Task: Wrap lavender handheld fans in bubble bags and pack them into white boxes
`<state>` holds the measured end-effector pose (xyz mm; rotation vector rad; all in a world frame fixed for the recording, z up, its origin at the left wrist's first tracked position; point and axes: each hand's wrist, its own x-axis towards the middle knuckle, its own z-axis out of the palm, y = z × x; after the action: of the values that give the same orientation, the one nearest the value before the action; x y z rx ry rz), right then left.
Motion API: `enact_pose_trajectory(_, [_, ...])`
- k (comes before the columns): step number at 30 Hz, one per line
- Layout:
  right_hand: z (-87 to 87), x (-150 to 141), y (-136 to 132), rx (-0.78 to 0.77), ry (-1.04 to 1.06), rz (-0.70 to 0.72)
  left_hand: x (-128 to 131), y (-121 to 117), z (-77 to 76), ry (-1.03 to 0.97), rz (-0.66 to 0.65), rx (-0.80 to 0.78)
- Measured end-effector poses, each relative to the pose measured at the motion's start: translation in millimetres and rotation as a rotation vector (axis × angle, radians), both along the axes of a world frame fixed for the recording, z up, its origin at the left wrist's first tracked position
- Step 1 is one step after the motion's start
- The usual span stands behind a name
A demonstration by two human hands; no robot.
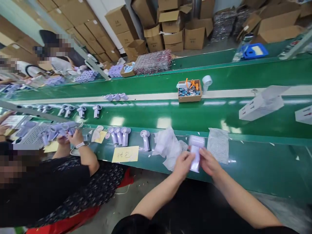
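Observation:
Both my hands hold one pale lilac handheld fan that sits inside a clear plastic bag, just above the near green table edge. My left hand grips its left side with curled fingers. My right hand grips the right side. A pile of crumpled clear bags lies just left of my hands, and a flat bag lies to the right. One unbagged fan lies further left, beside three more fans.
A yellow paper note lies on the table. On the green conveyor ride lilac fans, white boxes and a cardboard tray of tools. A seated co-worker's hands handle fans at left. Cardboard cartons are stacked behind.

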<state>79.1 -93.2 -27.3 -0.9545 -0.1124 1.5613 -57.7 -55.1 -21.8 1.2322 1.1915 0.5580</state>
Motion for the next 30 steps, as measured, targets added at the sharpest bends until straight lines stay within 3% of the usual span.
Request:
enact_pose_trajectory(2, [-3.0,34,-17,-0.106,-0.079,-0.178,39,-19,-15.0,0.065,-0.231,0.223])
enact_pose_trajectory(5, [-7.0,97,-64,-0.222,-0.208,-0.384,83,-22,-43.5,0.261,-0.681,0.638])
enact_pose_trajectory(7, [-7.4,133,-105,-0.293,-0.225,-0.356,102,-13,-61.0,0.389,-0.977,0.725])
enact_pose_trajectory(9, [-6.7,154,-142,-0.352,-0.173,-0.238,114,-3,-72.9,0.474,-1.102,0.677])
enact_pose_trajectory(12, [-6.0,153,-171,-0.365,-0.051,-0.089,124,3,-75.3,0.526,-1.059,0.606])
enact_pose_trajectory(15, [-5.7,132,-163,-0.273,0.05,-0.021,132,-7,-63.1,0.453,-0.93,0.459])
enact_pose_trajectory(17, [-5.2,123,-146,-0.198,0.082,0.025,137,-16,-52.3,0.282,-0.786,0.202])
enact_pose_trajectory(19, [-4.4,123,-131,-0.164,0.067,0.067,142,-21,-41.9,0.129,-0.562,-0.041])
enact_pose_trajectory(22, [-2.6,131,-124,-0.236,-0.033,0.112,146,-23,-26.6,0.077,-0.291,-0.152])
enact_pose_trajectory(24, [-0.4,135,-127,-0.297,-0.062,0.118,143,-23,-15.7,0.074,-0.318,-0.044])
enact_pose_trajectory(28, [4.8,130,-134,-0.322,0.029,0.059,124,-32,2.9,0.131,-0.71,0.489])
enact_pose_trajectory(30, [4.8,123,-134,-0.347,0.049,-0.004,116,-41,8.1,0.172,-0.838,0.624])
